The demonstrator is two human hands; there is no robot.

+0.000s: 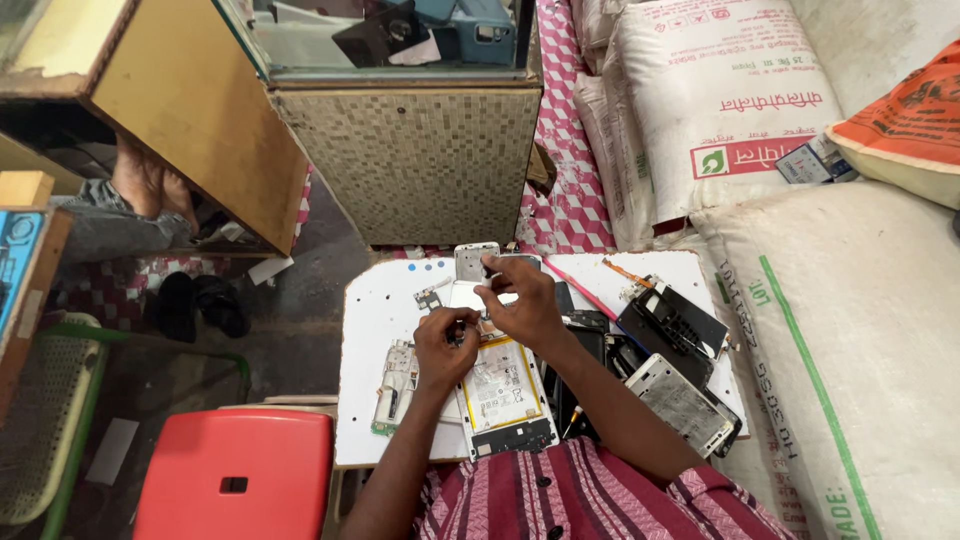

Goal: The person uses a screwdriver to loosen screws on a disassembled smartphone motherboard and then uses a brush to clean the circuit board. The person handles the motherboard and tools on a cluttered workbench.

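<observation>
Cramped shop floor, seen from above: white work board (372, 300) sitting low in front of the person, patterned pink-and-white flooring (565, 200) behind it, a tiled display counter (420, 165) with a glass top standing just past the board. Opened phone (500, 395) is lying near the board's front edge, back cover off, white-and-yellow battery showing, dark strip at its bottom end. Left hand (443, 350) is hovering over the top of that phone, fingers curled in and pinching something small and dark; what it is cannot be told. Right hand (520, 300) is sitting just beyond it, thumb and forefinger pressed together on a tiny part above the phone's upper edge; the part is too small to identify. White phone frame (395, 385) is lying just left of the opened phone, partly under the left forearm. Silver back panel (476, 260) is resting at the far edge of the board. Pile of dark phone shells (672, 320) and a grey midframe (685, 405) are crowding the right side. Big white sacks (800, 300) are stacked on the right, red plastic stool (235, 485) at lower left, another person's bare foot (150, 180) is showing under the wooden cabinet (190, 110).
</observation>
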